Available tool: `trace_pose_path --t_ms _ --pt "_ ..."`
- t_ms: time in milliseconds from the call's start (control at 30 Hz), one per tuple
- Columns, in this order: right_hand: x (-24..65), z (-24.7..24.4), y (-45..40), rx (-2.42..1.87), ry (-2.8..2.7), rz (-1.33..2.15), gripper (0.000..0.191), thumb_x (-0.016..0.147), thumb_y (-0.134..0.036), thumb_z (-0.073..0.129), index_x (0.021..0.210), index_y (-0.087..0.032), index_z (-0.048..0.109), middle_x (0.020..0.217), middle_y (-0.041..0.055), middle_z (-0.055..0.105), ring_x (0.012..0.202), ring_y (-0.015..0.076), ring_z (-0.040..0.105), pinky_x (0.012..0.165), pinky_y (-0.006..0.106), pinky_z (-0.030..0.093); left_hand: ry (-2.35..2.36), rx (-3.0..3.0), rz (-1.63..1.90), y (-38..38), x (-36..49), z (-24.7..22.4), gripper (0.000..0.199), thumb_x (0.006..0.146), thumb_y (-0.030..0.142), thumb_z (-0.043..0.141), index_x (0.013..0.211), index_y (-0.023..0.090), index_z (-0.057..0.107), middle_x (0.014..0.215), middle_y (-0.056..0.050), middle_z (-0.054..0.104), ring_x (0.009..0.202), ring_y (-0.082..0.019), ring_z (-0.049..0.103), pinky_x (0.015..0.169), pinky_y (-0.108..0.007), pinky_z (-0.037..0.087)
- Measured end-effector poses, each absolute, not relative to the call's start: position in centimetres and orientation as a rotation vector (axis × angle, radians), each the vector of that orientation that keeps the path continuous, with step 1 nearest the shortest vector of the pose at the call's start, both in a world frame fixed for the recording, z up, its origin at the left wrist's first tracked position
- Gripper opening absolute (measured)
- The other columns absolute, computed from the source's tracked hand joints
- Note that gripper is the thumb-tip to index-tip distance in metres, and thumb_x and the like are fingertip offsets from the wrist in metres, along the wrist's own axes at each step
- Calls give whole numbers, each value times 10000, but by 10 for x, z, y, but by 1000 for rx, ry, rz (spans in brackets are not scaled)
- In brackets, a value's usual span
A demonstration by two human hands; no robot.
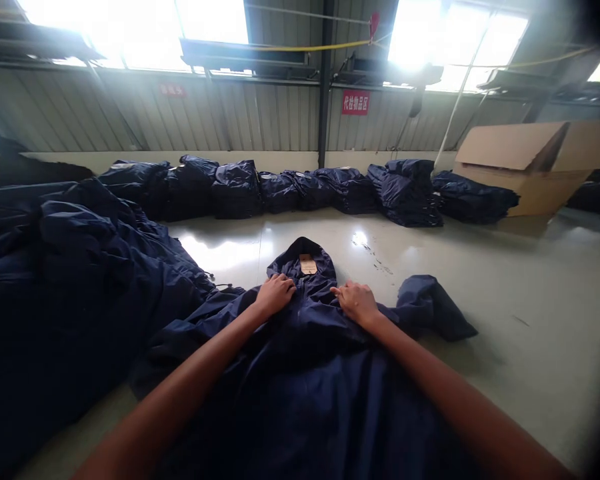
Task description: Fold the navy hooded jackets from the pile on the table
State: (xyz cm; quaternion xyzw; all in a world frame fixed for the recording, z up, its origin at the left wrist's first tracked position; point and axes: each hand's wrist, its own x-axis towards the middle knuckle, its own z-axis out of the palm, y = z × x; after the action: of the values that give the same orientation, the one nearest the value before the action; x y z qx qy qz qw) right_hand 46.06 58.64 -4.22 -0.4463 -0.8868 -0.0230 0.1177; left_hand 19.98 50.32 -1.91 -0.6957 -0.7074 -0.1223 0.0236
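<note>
My left hand (275, 297) and right hand (357, 303) lie spread, pinching nothing, on the navy hooded coat (315, 340), just beside the heap of coats (80, 280). It looks soft and light, easiest taken by the hood (285, 267).

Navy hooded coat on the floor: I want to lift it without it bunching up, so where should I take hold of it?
Probably at the shoulders, one hand each side just below the hood, where the left hand and right hand rest, coming from the hem side. The hooded coat lies spread out with its hood pointing away, so the shoulder line seems to offer the widest, most even hold.
</note>
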Motion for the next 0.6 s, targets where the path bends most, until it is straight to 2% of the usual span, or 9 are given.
trace_pose_path --t_ms 67,133,200,267,333,433,500,567,600 --pt "436 -29 604 -1182 -2535 -9 378 1118 -365 430 1142 -213 775 1244 142 731 1112 274 689 955 370 499 -2218 -2122 -358 520 200 -21 294 1046 320 507 1044 204 778 1012 -115 756 969 -286 708 844 -378 526" --pt "409 -24 618 -1021 -2514 128 323 1090 -240 468 1274 -243 733 1323 95 719 1190 227 668 991 320 496 -2211 -2062 -367 532 200 -26 256 1026 348 556 1067 204 763 954 -112 750 922 -292 703 811 -384 521" --pt "386 -31 625 -944 -2510 215 359 1066 -205 496 1369 -245 685 1346 81 720 1241 213 649 1054 321 479 -2150 -2019 -384 537 197 -35 259 1002 406 620 1108 209 750 1056 -125 745 1028 -325 682 871 -414 519" --pt "372 -47 624 -967 -2496 192 388 1045 -259 556 1418 -217 652 1350 108 715 1283 256 621 1124 391 444 -2086 -1999 -426 539 193 -47 296 995 463 646 1116 210 741 1190 -132 716 1152 -344 636 963 -449 506" --pt "367 -63 620 -1012 -2462 125 423 1029 -319 592 1425 -179 642 1328 144 711 1282 302 601 1169 469 401 -2041 -2006 -513 537 187 -58 286 1001 463 649 1103 208 726 1221 -122 696 1187 -330 611 1031 -469 487" --pt "370 -74 615 -962 -2406 49 369 1037 -303 549 1358 -172 677 1254 141 715 1231 302 596 1231 506 325 -1913 -2078 -672 535 183 -64 173 976 363 692 1068 216 699 1177 -96 700 1188 -302 598 1096 -468 459" --pt "373 -72 614 -880 -2371 50 297 1049 -261 492 1218 -194 726 1184 117 725 1187 280 609 1249 481 304 -1841 -2162 -733 534 183 -61 105 972 311 685 1038 230 692 1139 -80 714 1183 -286 598 1111 -449 447" --pt "376 -69 615 -850 -2359 110 310 1063 -235 431 1060 -208 740 1083 101 741 1114 262 642 1186 430 381 -1817 -2236 -782 533 185 -56 108 1000 336 646 984 241 696 1056 -62 739 1124 -268 618 1094 -434 451" --pt "376 -67 616 -869 -2356 152 334 1073 -234 405 1027 -207 735 1040 99 750 1069 256 663 1116 399 437 -1818 -2267 -793 532 185 -54 172 1027 360 604 942 245 699 1004 -54 750 1080 -258 630 1084 -432 452"
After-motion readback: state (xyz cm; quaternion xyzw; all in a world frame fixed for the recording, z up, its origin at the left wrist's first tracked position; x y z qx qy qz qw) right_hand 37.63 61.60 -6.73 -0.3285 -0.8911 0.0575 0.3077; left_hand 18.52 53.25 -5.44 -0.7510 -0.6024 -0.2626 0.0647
